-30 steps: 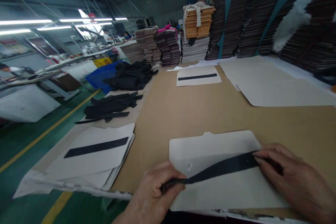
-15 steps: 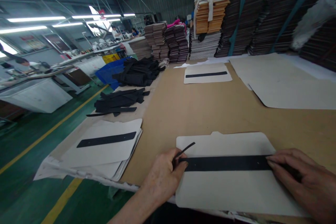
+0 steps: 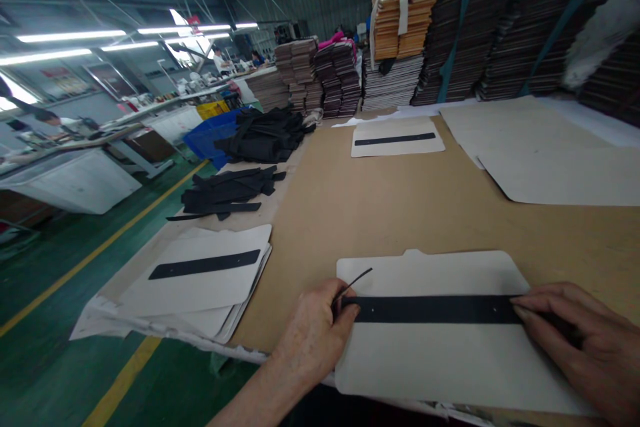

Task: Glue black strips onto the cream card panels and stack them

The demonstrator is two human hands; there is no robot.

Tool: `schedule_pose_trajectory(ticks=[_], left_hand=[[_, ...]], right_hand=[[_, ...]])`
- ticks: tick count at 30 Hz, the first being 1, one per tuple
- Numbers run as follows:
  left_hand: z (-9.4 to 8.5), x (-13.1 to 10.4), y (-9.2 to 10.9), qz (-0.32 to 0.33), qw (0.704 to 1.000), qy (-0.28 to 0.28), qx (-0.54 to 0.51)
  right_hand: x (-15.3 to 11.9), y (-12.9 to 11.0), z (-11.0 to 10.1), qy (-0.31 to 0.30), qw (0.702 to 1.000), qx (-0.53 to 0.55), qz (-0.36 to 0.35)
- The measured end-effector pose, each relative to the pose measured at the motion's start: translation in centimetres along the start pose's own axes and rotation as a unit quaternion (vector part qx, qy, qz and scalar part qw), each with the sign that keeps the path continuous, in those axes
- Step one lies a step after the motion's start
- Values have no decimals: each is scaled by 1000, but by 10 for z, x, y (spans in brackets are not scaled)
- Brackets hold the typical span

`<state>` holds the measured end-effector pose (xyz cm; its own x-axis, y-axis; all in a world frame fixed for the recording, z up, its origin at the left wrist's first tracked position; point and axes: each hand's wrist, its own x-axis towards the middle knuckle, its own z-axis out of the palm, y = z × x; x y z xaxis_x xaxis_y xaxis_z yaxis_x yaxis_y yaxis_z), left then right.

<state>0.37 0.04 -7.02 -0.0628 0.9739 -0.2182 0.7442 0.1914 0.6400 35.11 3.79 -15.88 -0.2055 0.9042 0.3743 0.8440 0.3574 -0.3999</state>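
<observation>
Strip (image 3: 434,309), black, is held straight across cream board (image 3: 450,360) at near right of table (image 3: 380,210); left end is pinched in fingers of left hand (image 3: 317,327), right end in fingers of right hand (image 3: 583,330). Similar boards (image 3: 200,299) are stacked near left.

I see a black strip (image 3: 435,309), matt like cloth, upon a pale panel (image 3: 450,360) of smooth-looking card. The brown table (image 3: 360,207) beyond the panel looks matt too.
</observation>
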Motion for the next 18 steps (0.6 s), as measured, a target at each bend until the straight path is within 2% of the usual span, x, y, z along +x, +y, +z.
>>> schedule_pose_trajectory(ticks=[11,15,16,18], left_hand=[[2,-1,-1,5,1000,19,17],[3,-3,0,68,994,71,42],[3,-4,0,90,992,70,49],[5,-7,1,128,988,30,83]], right_hand=[[6,-6,-2,11,1000,-6,-18],[8,-13,-5,1,1000,-13,-26],[9,-15,-7,-7,1000,-17,-23],[10,-23,-12,-26,999,-34,-26]])
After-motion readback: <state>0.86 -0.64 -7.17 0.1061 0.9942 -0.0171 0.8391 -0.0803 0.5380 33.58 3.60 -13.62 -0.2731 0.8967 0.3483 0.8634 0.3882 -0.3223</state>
